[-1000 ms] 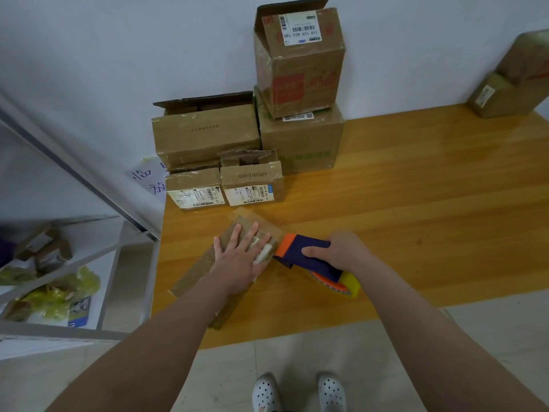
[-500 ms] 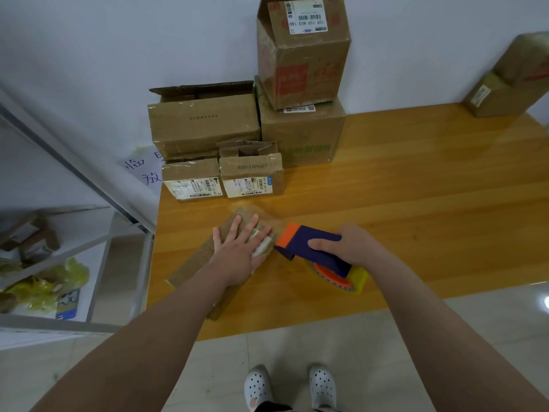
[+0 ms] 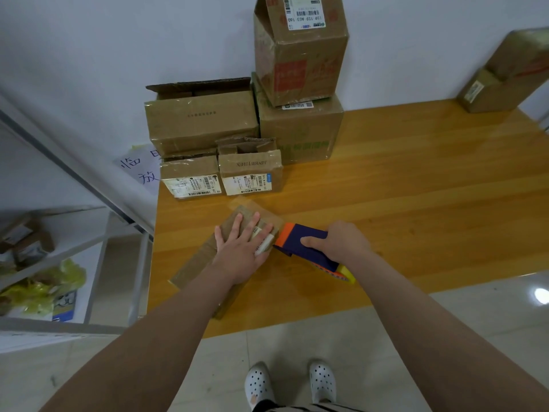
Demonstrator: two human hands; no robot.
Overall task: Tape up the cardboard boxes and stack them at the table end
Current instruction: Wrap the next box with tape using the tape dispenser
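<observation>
I see one flat box point(image 3: 199, 266) lying slantwise at the near left of the tabletop point(image 3: 416, 188). The left hand point(image 3: 242, 254) lies on its far end, grip spread open, fingers straight and pressing the cardboard. The right hand point(image 3: 341, 242) has its grip closed round one tape dispenser point(image 3: 300, 242), blue with an orange nose. That nose touches the flat box's right edge, just beside the left fingers.

At the far left corner I count five boxes: an open box point(image 3: 202, 120), a small labelled box point(image 3: 190, 179) and a second small box point(image 3: 252, 171) in front of it, a large box point(image 3: 300, 135) beside them, and a top box point(image 3: 300, 49) standing on that one. What look like two more boxes point(image 3: 505, 78) sit at the far right corner, well apart. Two white shoes point(image 3: 289, 382) stand on the floor.
</observation>
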